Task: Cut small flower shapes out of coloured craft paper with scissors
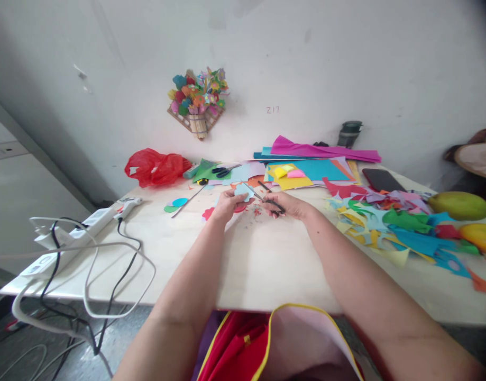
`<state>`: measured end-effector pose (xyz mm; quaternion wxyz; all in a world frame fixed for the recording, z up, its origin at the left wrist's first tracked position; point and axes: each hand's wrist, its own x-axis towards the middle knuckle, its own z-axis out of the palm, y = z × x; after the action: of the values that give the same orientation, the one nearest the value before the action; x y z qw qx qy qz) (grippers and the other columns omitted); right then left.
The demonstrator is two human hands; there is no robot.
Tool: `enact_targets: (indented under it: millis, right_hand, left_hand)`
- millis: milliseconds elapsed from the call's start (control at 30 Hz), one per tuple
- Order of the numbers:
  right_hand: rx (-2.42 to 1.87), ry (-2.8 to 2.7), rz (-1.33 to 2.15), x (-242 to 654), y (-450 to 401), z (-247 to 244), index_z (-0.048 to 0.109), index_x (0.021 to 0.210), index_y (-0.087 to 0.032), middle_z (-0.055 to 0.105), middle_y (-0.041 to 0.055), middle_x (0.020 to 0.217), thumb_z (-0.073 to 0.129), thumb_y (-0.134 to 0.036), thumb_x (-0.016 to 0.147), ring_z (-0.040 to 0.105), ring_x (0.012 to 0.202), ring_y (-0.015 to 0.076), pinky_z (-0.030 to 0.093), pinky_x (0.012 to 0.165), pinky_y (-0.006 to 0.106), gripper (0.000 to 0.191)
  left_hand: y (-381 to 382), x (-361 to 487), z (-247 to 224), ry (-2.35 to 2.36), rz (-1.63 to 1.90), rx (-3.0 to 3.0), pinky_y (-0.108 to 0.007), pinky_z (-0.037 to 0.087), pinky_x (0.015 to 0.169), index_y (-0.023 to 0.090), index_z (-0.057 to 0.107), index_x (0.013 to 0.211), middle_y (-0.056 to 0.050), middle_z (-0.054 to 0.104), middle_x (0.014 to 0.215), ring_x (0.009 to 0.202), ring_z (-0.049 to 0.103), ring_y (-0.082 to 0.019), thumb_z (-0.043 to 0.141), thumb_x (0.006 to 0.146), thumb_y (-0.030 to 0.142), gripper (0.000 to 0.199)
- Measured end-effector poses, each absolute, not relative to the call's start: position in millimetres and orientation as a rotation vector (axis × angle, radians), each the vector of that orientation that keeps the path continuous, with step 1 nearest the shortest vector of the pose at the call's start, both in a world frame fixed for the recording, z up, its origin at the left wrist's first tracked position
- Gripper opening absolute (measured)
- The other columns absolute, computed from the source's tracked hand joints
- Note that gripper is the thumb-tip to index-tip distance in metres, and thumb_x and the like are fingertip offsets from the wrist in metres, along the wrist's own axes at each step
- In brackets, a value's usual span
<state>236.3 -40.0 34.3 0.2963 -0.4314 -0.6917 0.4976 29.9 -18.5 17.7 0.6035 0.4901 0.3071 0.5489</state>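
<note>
Between the fingers of my left hand (228, 205) is a light blue paper cutout (244, 191) with a rounded, wavy edge. My right hand (284, 203) is closed around the dark handles of a pair of scissors (254, 192), whose blades point left at the cutout. Whether the blades touch the paper is too small to tell. Red paper pieces (208, 213) lie beside and below my left hand. Tiny paper scraps (257, 212) are scattered on the table under the scissors.
Coloured sheets (310, 170) are stacked at the back, near a second pair of scissors (222, 172). Paper offcuts (409, 233), a phone (381, 180) and yellow-green fruit (459, 205) lie right. A red plastic bag (155, 167) and a power strip (72, 241) with loose cables are left.
</note>
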Motion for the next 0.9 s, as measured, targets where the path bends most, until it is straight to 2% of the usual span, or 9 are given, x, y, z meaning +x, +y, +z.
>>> enact_targets:
  millis: [200, 367, 467, 600, 900]
  right_hand:
    - [-1.158, -1.789, 1.352, 235.6, -41.3, 36.1, 0.06, 0.075, -0.015, 0.059, -0.0015, 0.055, 0.071, -0.028, 0.082, 0.049, 0.042, 0.0064, 0.028, 0.034, 0.016, 0.018]
    - [-1.189, -1.687, 1.418, 231.1, -47.5, 42.9, 0.059, 0.072, -0.015, 0.056, -0.002, 0.051, 0.063, -0.021, 0.087, 0.046, 0.041, 0.0061, 0.035, 0.038, 0.015, 0.016]
    - [-1.184, -1.654, 1.43, 230.6, -47.1, 42.6, 0.06, 0.073, -0.016, 0.055, -0.0025, 0.049, 0.064, -0.019, 0.085, 0.046, 0.042, 0.0064, 0.038, 0.04, 0.015, 0.013]
    - [-1.162, -1.695, 1.423, 233.0, -41.6, 36.8, 0.063, 0.079, -0.015, 0.056, -0.0036, 0.051, 0.069, -0.019, 0.08, 0.046, 0.042, 0.0061, 0.036, 0.04, 0.015, 0.007]
    - [-1.11, -1.731, 1.403, 235.5, -36.6, 30.7, 0.066, 0.085, -0.016, 0.058, -0.0041, 0.052, 0.071, -0.022, 0.077, 0.05, 0.042, 0.0075, 0.039, 0.04, 0.017, 0.011]
  left_hand:
    - [-18.4, 29.5, 17.6, 0.703, 1.277, 1.123, -0.041, 0.059, 0.087, 0.009, 0.071, 0.074, -0.006, 0.071, 0.074, 0.07, 0.071, -0.02, 0.094, 0.045, 0.03, 0.043]
    - [-17.9, 29.0, 17.0, 0.695, 1.269, 1.119, -0.043, 0.059, 0.088, 0.009, 0.071, 0.075, -0.006, 0.072, 0.074, 0.069, 0.072, -0.02, 0.094, 0.046, 0.03, 0.042]
    - [-17.6, 28.7, 16.6, 0.688, 1.268, 1.117, -0.042, 0.059, 0.088, 0.009, 0.072, 0.075, -0.006, 0.072, 0.074, 0.069, 0.071, -0.019, 0.094, 0.047, 0.029, 0.041]
    - [-17.6, 28.7, 16.4, 0.678, 1.271, 1.104, -0.042, 0.059, 0.088, 0.008, 0.072, 0.076, -0.007, 0.072, 0.076, 0.069, 0.071, -0.019, 0.093, 0.048, 0.026, 0.04]
    - [-16.8, 28.7, 15.2, 0.658, 1.276, 1.058, -0.04, 0.06, 0.086, 0.009, 0.071, 0.076, -0.007, 0.072, 0.078, 0.071, 0.071, -0.019, 0.092, 0.049, 0.022, 0.036]
